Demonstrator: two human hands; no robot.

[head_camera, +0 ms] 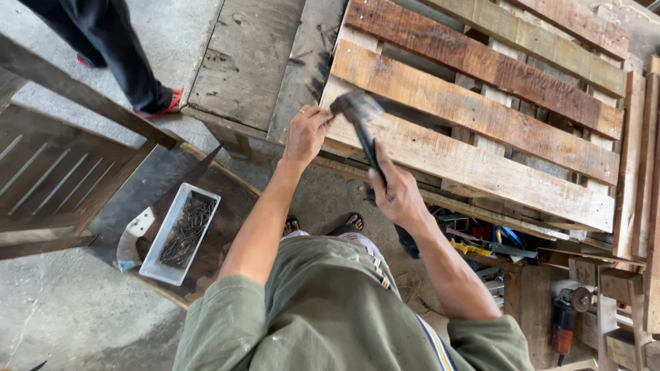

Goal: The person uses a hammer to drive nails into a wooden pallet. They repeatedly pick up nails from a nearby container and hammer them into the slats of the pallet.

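My right hand [399,196] grips the dark handle of a hammer [359,113], whose metal head hangs blurred just above the near corner of a wooden pallet [474,161]. My left hand [306,132] rests at that same corner, fingers pinched together as if on a nail, which is too small to make out. The pallet has several rough slats and lies on a worn wooden workbench [247,62].
A white rectangular tray of nails [180,232] sits on a dark round board at lower left. A slatted wooden frame [48,178] stands at far left. Another person's legs in red sandals [161,103] are at top left. Tools and an angle grinder [567,316] lie under the bench at right.
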